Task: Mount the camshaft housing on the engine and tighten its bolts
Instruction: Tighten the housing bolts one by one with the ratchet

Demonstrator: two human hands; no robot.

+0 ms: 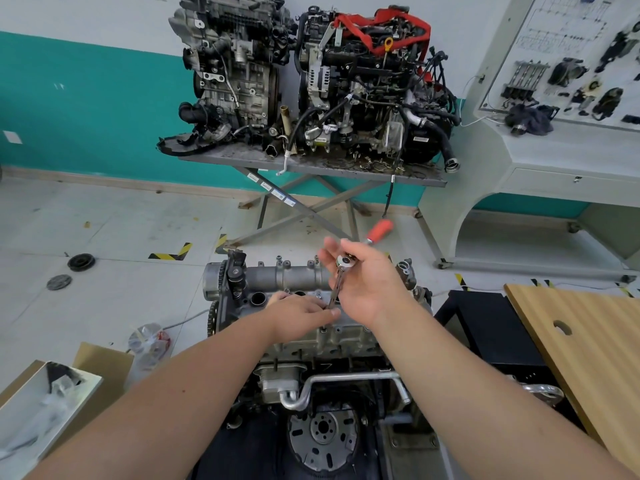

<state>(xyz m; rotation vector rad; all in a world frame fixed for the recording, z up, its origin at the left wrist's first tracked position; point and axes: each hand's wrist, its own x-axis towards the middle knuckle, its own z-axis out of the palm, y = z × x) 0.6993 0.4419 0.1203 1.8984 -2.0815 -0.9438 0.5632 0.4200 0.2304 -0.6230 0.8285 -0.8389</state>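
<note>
the right hand (367, 278) grips the head of the ratchet (344, 261), its red handle pointing away. the long bar runs down to a bolt on the camshaft housing (287, 277), just below. the left hand (298, 315) pinches the bar's low end, nearer the bolt.

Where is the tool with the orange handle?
In the head view, the ratchet is mid-frame in the right hand, above the camshaft housing, its orange handle pointing away toward the floor.
</note>
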